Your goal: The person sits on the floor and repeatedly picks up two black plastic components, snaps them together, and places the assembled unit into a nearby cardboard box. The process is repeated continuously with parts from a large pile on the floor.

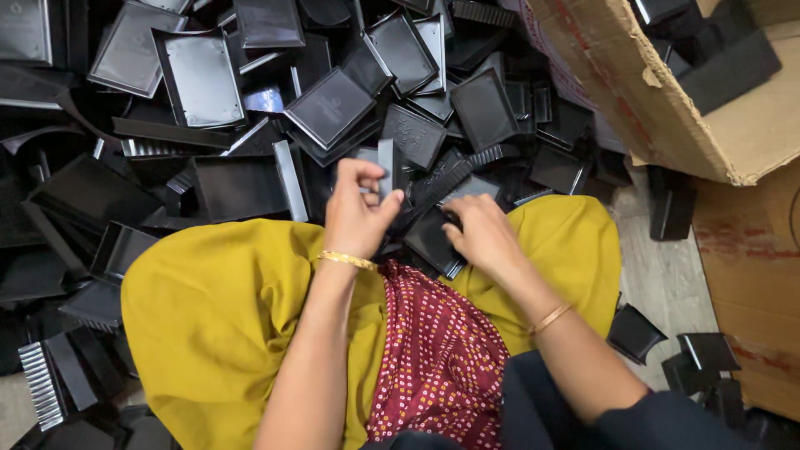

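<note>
Operator: Hands, status? Left hand [357,208] is raised above the lap, wrist bent, thumb and fingertips pinched closed on a narrow grey plastic strip [385,167] held upright.

Inspector: Right hand?

Operator: Right hand [481,233] lies palm-down, fingers curled onto a black plastic tray [429,242] resting at the edge of the yellow garment [208,308], probably to steady it. Whether it fully grips the tray cannot be told.

Inspector: Surroundings?

Operator: Pile of black plastic trays [250,108] ahead on the floor; cardboard box [667,108] at right.

Grey plank floor [667,275] at right of frame. Torn cardboard box [667,108] upper right, second brown carton [750,275] lower right. Even, soft light.
</note>
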